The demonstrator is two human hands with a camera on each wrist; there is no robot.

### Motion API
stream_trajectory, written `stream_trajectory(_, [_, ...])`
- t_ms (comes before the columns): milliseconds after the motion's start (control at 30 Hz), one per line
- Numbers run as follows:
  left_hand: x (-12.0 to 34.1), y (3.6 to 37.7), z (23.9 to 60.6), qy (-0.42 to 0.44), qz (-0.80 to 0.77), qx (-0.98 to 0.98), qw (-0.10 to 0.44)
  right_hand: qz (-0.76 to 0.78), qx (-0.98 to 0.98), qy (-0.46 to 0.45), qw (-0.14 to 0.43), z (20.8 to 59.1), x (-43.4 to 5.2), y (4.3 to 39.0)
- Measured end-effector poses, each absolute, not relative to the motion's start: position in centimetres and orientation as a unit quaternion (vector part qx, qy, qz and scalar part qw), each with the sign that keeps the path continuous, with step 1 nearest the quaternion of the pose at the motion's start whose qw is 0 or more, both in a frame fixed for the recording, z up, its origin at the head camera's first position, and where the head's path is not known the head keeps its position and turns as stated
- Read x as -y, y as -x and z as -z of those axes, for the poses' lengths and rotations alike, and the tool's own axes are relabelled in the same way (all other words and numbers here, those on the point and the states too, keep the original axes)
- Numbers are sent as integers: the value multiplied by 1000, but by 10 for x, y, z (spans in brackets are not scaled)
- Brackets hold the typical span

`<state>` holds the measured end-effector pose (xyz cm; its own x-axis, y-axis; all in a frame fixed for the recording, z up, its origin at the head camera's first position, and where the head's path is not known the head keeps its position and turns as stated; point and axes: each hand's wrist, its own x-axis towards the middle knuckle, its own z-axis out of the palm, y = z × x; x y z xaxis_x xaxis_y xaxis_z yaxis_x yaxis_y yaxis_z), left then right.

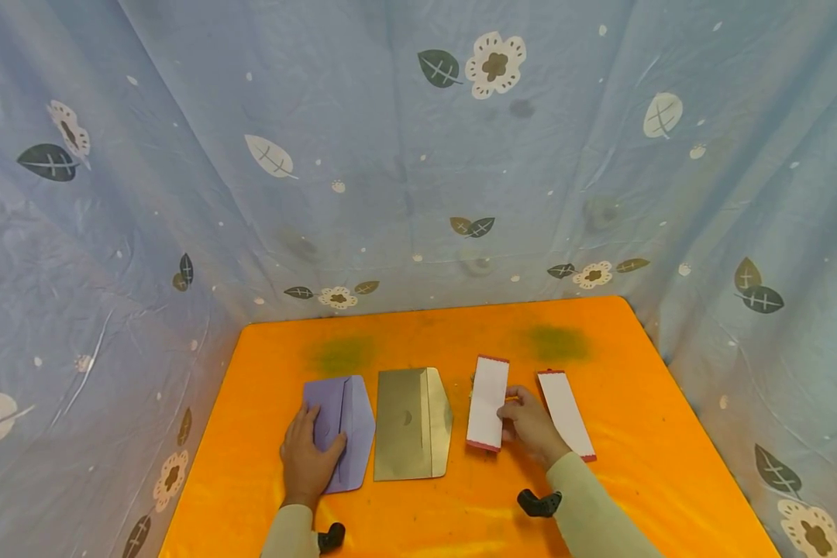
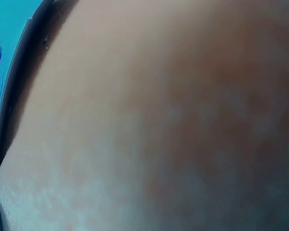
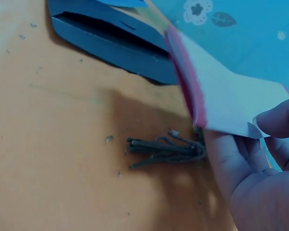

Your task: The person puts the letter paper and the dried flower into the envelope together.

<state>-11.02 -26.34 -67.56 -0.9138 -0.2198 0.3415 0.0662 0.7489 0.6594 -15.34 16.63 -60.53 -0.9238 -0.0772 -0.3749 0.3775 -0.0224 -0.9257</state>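
My left hand (image 1: 308, 457) rests with spread fingers on a purple envelope (image 1: 358, 446), whose flap lies unfolded to the right. Beside it is a gold envelope (image 1: 399, 434), its flap opened the same way. My right hand (image 1: 528, 425) pinches the right edge of a folded white paper with red edges (image 1: 487, 399), thumb on top and fingers beneath. In the right wrist view this paper (image 3: 231, 96) is raised above a bundle of dried stems (image 3: 166, 150) tied with string. The left wrist view is filled by blurred skin.
A second white paper strip with red ends (image 1: 566, 415) lies right of my right hand. The orange tabletop (image 1: 446, 527) carries small dark crumbs and two greenish stains. A blue flowered curtain (image 1: 390, 155) hangs behind and along both sides.
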Motion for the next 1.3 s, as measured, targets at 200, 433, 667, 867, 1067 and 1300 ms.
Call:
stream_trajectory(200, [262,110,674,-39,352,910,214,724,-662,-97,168,602,-160,153])
stream_trajectory(433, [262,110,672,-36,351,910,218,714,-672,-65,187,601,-152,154])
stream_trajectory(667, [264,111,677,-38,355,910,210,705,-673,-62,215,600,-139,154])
stream_trajectory(867, [264,111,678,-36,355,909,217,707,-668,-41,229,600,-131,153])
stream_trajectory(1067, [263,112,679,-38,355,909,217,711,-662,-35,235,602,-123,154])
stream_trajectory(1300, [263,111,677,-43,356,910,209,714,-659,-33,235,601,-112,154])
